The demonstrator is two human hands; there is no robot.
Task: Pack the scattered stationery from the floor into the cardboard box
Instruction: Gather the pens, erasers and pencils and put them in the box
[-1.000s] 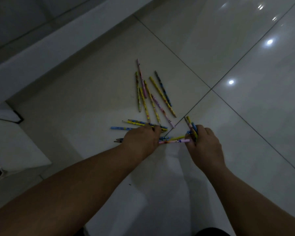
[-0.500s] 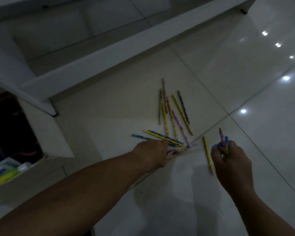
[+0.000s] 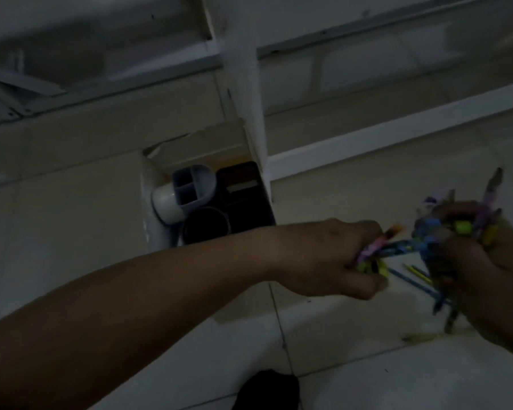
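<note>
My left hand [image 3: 335,258] is closed around several colourful pencils [image 3: 379,250], held above the floor at the right. My right hand [image 3: 483,270] grips a bigger bunch of pencils [image 3: 486,214] whose tips stick up and down out of the fist. The two bundles touch between the hands. A few pencils [image 3: 418,270] still lie on the tiled floor under the hands. The open cardboard box [image 3: 148,202] stands behind my left forearm, against a white shelf post. It holds a grey divided pen holder [image 3: 193,184], a white cup [image 3: 165,202] and dark containers [image 3: 205,226].
A white shelf unit [image 3: 243,84] runs across the back, its upright post beside the box. A low white ledge [image 3: 397,131] borders the floor at the right. A dark object [image 3: 267,389] sits at the bottom edge. The picture is dim and blurred.
The view has swung left, bringing the box into sight. Both hands have lifted off the floor with pencils gathered in them and have come together.
</note>
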